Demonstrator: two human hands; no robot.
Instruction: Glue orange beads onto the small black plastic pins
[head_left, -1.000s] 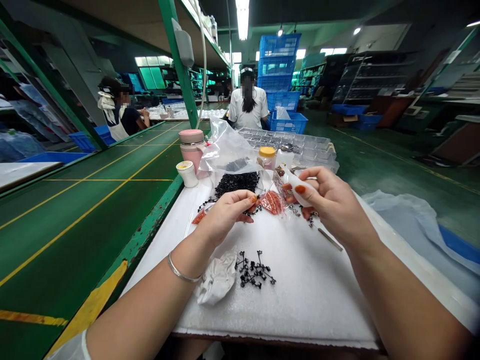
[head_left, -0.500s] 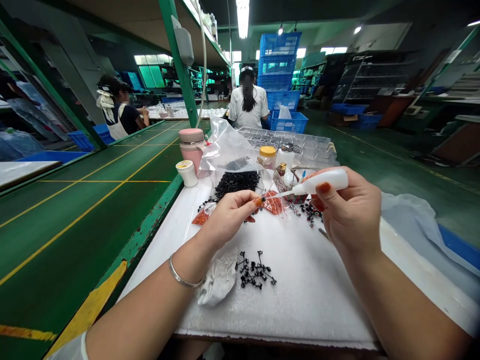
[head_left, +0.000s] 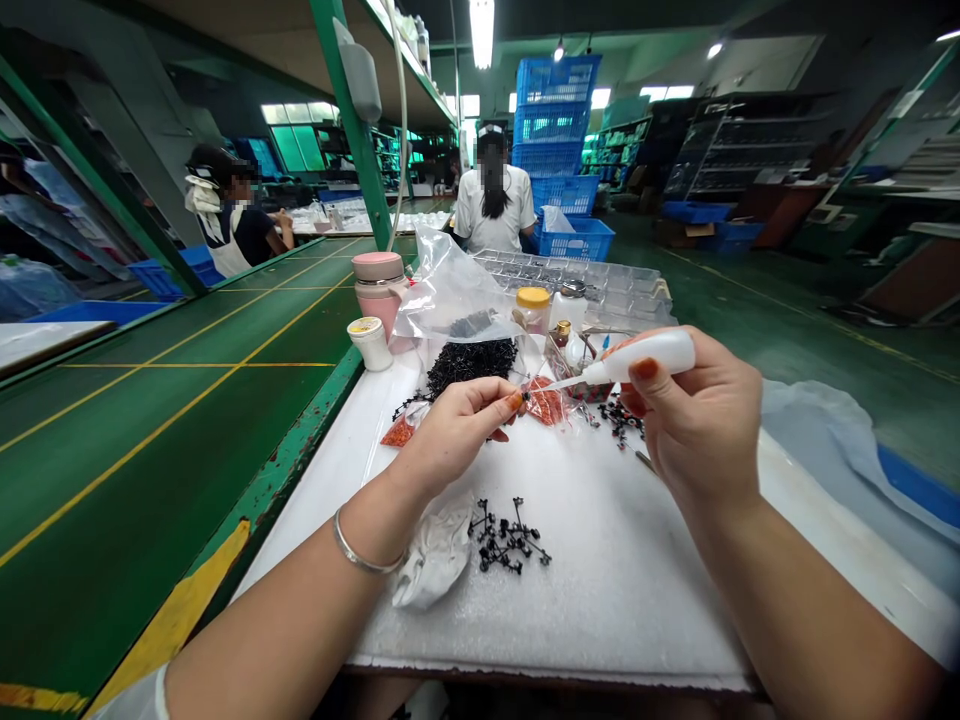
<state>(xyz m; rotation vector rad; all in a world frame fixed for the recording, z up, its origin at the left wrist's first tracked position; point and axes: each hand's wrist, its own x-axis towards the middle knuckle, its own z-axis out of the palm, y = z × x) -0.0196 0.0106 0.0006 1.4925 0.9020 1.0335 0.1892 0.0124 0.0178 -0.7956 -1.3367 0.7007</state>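
Between the thumb and fingers of my left hand point(head_left: 469, 420) is a small black part point(head_left: 526, 397), mostly hidden by the fingertips. My right hand point(head_left: 697, 420) is closed round a white squeeze bottle point(head_left: 649, 358), tipped to the left. Its thin nozzle point(head_left: 559, 384) reaches to the black part; whether they touch I cannot tell. Below my hands, loose black plastic parts point(head_left: 510, 540) lie on the white work surface point(head_left: 615, 590), beside a crumpled white cloth point(head_left: 433, 560). Behind my left hand is a heap of black parts point(head_left: 472, 362). Nearby lies a bag of orange pieces point(head_left: 546, 400).
A second orange bag point(head_left: 399, 430), a white tub point(head_left: 370, 343) and a pink mug point(head_left: 378, 290) stand left. Jars point(head_left: 532, 308) and a clear compartment tray point(head_left: 615, 285) are behind. A green conveyor point(head_left: 187, 400) runs along the left. Two co-workers sit farther back.
Both hands keep almost the same pose, with nozzle and black part still close together. The whole view has shifted very slightly.
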